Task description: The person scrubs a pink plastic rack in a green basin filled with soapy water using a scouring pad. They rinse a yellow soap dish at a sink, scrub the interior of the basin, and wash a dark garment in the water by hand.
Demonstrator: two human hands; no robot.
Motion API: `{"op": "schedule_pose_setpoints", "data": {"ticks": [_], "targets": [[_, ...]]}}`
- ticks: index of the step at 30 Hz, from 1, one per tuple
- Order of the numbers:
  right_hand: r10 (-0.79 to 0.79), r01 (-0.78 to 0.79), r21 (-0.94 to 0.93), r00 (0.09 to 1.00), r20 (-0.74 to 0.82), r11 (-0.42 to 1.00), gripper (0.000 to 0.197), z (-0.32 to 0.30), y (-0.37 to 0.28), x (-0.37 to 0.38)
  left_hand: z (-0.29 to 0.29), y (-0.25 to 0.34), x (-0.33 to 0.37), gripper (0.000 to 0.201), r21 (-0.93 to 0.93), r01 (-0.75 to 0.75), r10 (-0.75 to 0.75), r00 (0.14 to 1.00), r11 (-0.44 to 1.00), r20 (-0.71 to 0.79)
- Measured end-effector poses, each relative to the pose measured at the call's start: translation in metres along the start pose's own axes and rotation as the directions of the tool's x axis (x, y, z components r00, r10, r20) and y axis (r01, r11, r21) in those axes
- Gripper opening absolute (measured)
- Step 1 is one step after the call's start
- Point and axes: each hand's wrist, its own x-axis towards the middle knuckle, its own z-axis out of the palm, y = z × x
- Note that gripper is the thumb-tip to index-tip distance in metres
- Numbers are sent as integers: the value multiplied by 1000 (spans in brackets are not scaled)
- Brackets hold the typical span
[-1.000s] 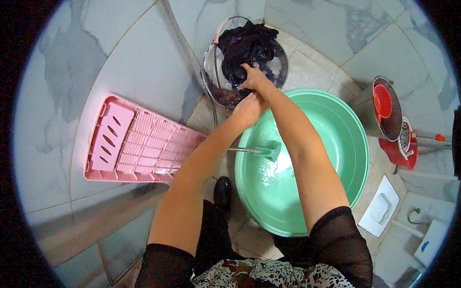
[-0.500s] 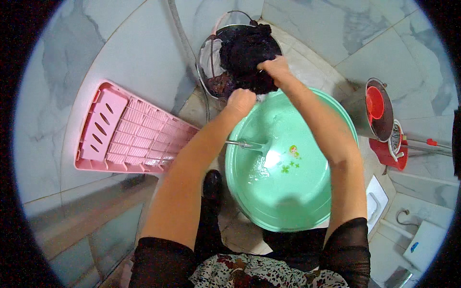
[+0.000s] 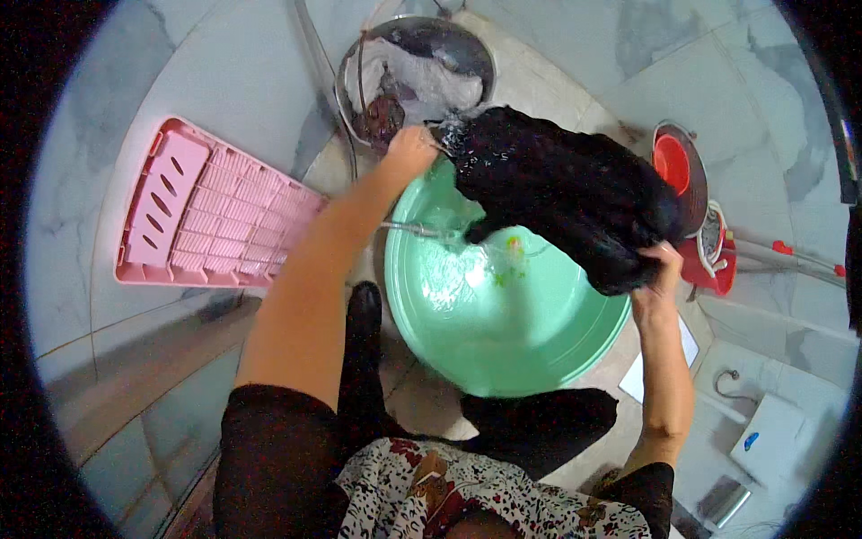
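Note:
A wet black garment [image 3: 557,180] hangs stretched over the far side of a large mint-green basin [image 3: 503,350]. My right hand [image 3: 660,269] is closed on the garment's right end, past the basin's right side. At the other end, my left hand [image 3: 413,148] is closed on its left edge, close to the rim of a metal tub [image 3: 489,76]. In that tub lie a white wet cloth [image 3: 440,85] and a dark reddish-brown piece [image 3: 382,117]. Water runs into the basin from a metal spout [image 3: 409,228] at its left side.
A pink slatted rack [image 3: 224,216] leans at the left wall. To the right stand a metal bucket [image 3: 696,180] with a red scoop [image 3: 671,164] in it and a red pail [image 3: 714,277]. A grey hose [image 3: 319,72] runs down the wall behind the tub.
The black garment has come out of the metal tub and now stretches over the basin. My right hand has swung right and nearer with it; the white cloth in the tub is uncovered.

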Motion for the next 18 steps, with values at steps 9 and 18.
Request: {"op": "schedule_pose_setpoints", "data": {"ticks": [9, 18], "targets": [[133, -223, -192, 910, -393, 956, 41, -105, 26, -83, -10, 9, 24, 29, 174, -101, 9, 886, 980, 464], [568, -639, -153, 751, -335, 754, 50, -158, 169, -96, -23, 18, 34, 33, 209, -162, 46, 882, 964, 470]]}}
